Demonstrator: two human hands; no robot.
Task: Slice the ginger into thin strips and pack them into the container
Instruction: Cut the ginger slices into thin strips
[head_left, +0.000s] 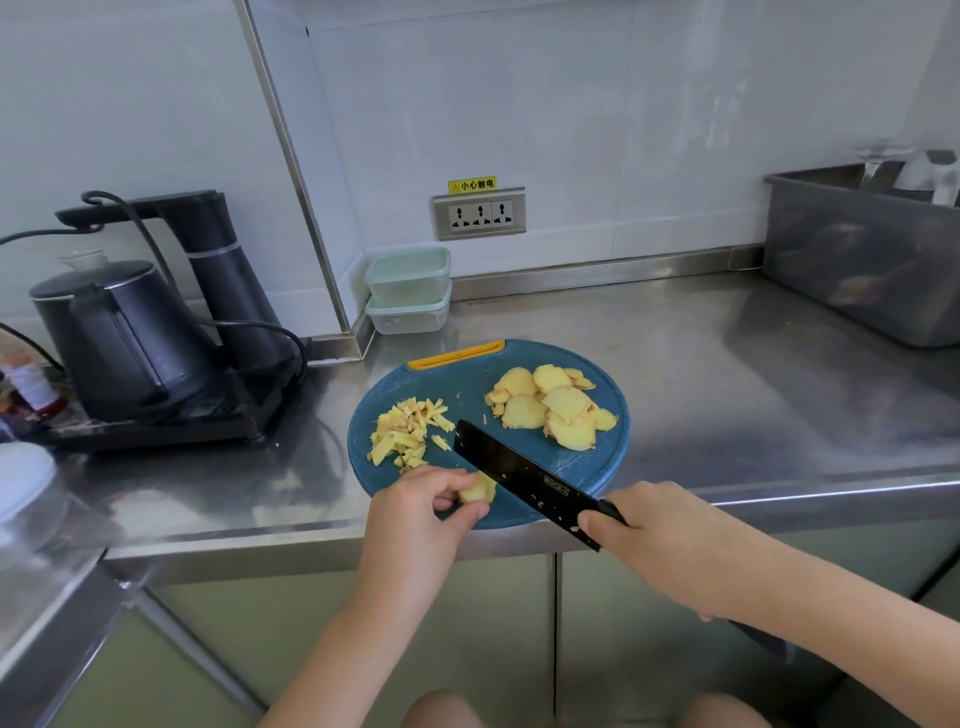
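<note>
Gripping the knife (524, 475) handle, the right hand (660, 540) sets the blade beside a ginger piece (479, 490) pinched by the left hand (421, 512) on the board (613, 457). Strips (408, 434) lie left, slices (553, 410) right. Two stacked containers (408, 291) stand at the wall.

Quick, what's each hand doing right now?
Left hand: pinching a small stack of ginger slices on the blue cutting board.
Right hand: gripping the black knife by its handle.
</note>
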